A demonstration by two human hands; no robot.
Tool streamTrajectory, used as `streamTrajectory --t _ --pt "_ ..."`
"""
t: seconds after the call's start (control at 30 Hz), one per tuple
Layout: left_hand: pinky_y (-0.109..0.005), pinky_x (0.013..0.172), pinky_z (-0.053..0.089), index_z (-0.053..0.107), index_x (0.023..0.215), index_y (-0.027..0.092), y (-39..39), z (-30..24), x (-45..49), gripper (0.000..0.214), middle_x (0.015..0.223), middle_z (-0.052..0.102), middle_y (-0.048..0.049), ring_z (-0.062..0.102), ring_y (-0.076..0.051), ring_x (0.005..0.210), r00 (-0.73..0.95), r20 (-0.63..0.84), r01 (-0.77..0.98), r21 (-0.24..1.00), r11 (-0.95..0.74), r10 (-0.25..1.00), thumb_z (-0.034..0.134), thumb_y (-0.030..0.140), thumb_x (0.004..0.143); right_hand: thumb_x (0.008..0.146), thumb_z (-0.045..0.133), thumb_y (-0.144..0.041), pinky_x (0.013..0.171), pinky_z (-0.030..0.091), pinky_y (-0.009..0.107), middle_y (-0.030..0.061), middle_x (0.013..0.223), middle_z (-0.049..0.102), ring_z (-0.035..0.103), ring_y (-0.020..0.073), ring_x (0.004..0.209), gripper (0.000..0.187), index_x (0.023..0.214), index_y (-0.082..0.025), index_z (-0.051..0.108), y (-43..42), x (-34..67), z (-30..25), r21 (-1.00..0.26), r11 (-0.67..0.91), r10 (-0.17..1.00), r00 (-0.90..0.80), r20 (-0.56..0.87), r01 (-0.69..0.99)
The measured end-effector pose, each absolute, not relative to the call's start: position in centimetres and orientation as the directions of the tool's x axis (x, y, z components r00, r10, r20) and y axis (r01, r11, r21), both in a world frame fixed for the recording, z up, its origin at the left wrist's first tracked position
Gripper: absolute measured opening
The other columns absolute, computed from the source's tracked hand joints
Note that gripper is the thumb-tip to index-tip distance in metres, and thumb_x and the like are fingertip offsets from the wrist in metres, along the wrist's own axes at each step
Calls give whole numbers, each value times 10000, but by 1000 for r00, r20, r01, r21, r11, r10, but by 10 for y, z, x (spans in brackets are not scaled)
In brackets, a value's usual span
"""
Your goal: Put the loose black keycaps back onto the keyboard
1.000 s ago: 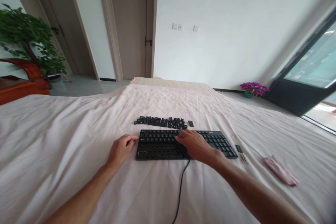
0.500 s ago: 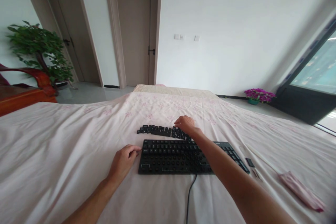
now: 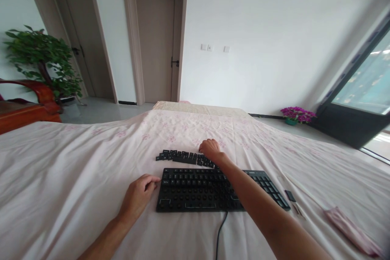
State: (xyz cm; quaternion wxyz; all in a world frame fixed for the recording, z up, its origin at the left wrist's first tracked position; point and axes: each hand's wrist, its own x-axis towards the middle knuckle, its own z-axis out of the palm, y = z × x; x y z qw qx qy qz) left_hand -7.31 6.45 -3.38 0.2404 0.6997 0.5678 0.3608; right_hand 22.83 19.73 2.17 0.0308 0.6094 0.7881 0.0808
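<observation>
A black keyboard (image 3: 201, 190) lies on the cloth, many of its lower keys stripped to bare stems and number-pad keys in place at right. My left hand (image 3: 138, 195) rests beside its left end, fingers curled, with the index fingertip and thumb at the edge. Behind the keyboard is a row of loose black keycaps (image 3: 183, 157), a long spacebar among them. Over the right end of that row, my right hand (image 3: 211, 149) has its fingers bent down and together; what is between them, if anything, is hidden. My right forearm covers part of the keyboard.
A black cable (image 3: 219, 231) runs from the keyboard's near side. To the right lie a small black tool with metal prongs (image 3: 294, 201) and a pink cloth pouch (image 3: 350, 227) with a cord. The patterned pinkish cloth (image 3: 106, 162) is wrinkled.
The camera view has tilted up slightly, so everything sits lower. My right hand has shifted a little left over the keycaps. My left hand stays at the keyboard's left edge.
</observation>
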Motion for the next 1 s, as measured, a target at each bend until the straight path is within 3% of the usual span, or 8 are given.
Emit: streamTrajectory --t 0.33,0.6,0.77,1.0 --pt "-275 831 500 710 901 205 62 -30 -72 302 953 723 -23 675 -168 869 107 253 658 707 -259 962 423 235 812 864 463 -98 872 354 324 169 999 680 557 236 1031 265 919 -103 722 181 216 21 240 337 930 -362 68 910" --pt "-269 827 497 716 903 206 62 -32 -73 311 960 725 -18 674 -166 870 109 267 665 696 -270 958 422 227 803 952 392 -283 809 367 295 89 1009 679 570 207 967 326 1031 -220 702 140 231 41 165 260 938 -290 192 951" --pt "-261 807 499 713 905 216 61 -32 -74 306 958 727 -7 676 -163 850 107 255 656 708 -261 961 425 239 804 961 413 -325 790 358 271 25 973 668 562 158 885 286 1077 -273 670 70 250 31 19 328 878 -312 362 945" --pt "-264 810 497 709 906 217 61 -31 -74 298 959 725 -2 676 -162 843 99 244 659 710 -248 965 429 246 807 946 461 -272 745 310 322 44 903 640 512 182 864 226 1060 -251 655 19 263 10 197 385 817 -432 383 902"
